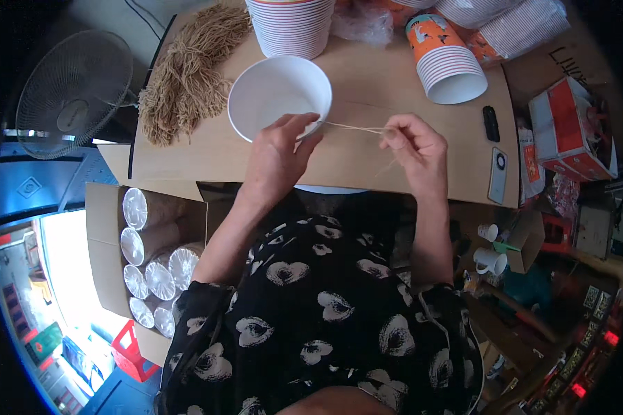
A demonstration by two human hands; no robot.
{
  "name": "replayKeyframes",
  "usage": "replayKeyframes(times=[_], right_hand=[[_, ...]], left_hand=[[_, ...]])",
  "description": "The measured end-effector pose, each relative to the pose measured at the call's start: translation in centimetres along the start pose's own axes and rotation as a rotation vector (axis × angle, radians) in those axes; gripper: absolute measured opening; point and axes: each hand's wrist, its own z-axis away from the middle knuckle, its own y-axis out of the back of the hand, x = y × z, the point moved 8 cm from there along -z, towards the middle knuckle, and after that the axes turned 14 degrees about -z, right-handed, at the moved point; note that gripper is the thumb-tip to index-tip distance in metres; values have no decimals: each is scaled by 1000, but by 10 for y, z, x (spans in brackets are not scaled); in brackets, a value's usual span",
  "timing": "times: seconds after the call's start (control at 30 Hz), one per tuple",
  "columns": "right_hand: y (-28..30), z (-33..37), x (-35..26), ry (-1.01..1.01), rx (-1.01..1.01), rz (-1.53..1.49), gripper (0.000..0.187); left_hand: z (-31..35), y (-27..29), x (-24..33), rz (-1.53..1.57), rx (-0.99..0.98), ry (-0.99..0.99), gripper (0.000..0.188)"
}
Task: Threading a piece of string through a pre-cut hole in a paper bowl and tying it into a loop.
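Note:
A light-coloured cord is stretched taut between my two hands, over the near part of the table. My left hand is at the right side of the rim of a white paper bucket, its curled fingers at one end of the cord. Whether these fingers also grip the rim I cannot tell. My right hand pinches the cord's other end between thumb and fingers, with thin loose strands hanging below. The bucket stands upright, its white inside facing me. A bundle of tan cords lies to its left.
Behind the bucket rises a stack of paper buckets. An orange-patterned stack lies at the back right. A phone and a black object rest by the table's right edge. A fan and a carton of wrapped stacks are left.

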Motion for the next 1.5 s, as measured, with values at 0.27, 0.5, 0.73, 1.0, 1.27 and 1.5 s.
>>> replayKeyframes(times=[0.27, 0.5, 0.73, 1.0, 1.27, 1.5], right_hand=[[-2, -8, -18, 60, -132, 24, 12], [-8, -13, -31, 103, -187, -54, 14], [1, -8, -25, 91, -141, -76, 15], [1, -8, -17, -76, -117, -123, 15], [-1, -12, -9, -71, -80, -162, 14], [-3, -12, -8, -112, 2, -204, 18]], left_hand=[[-55, 15, 40, 2, -214, -209, 25], [-77, -38, 49, 339, -817, -94, 42], [-61, -40, 67, 606, -985, -103, 22], [-58, -42, 53, 709, -899, -11, 19], [-54, -39, 47, 775, -861, 16, 18], [-48, -36, 45, 735, -824, 32, 20]])
